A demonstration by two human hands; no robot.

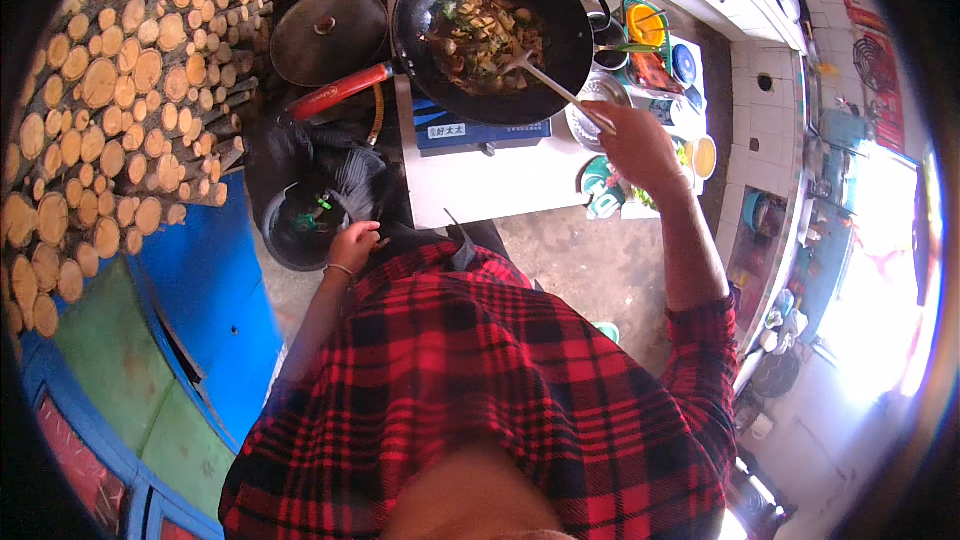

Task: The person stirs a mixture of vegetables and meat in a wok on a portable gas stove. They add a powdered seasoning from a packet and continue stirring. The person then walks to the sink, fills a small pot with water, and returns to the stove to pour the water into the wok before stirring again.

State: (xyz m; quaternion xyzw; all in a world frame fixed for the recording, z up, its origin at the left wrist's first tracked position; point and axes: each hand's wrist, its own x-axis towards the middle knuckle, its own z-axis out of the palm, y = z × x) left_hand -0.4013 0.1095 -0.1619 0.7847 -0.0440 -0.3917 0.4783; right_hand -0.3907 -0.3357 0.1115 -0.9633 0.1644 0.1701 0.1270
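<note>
My right hand (634, 142) is closed around the handle of a long spatula (559, 86), whose head rests among cooked vegetables and other pieces of food (484, 30) inside a black wok (420, 7). The wok sits on a blue gas stove (480, 131) on a white table (480, 191), its red handle (341, 91) pointing left. Low at my left side, my left hand (356, 244) has loosely curled fingers, near a bin with a black liner (300, 229); whether it holds anything is unclear.
A pan lid (326, 37) lies left of the wok. Right of it are a metal bowl (607, 94), a basket with a yellow cup (646, 24) and a cream-coloured bowl (703, 157). Stacked logs (112, 105) stand at left; a tiled counter (757, 127) runs along the right.
</note>
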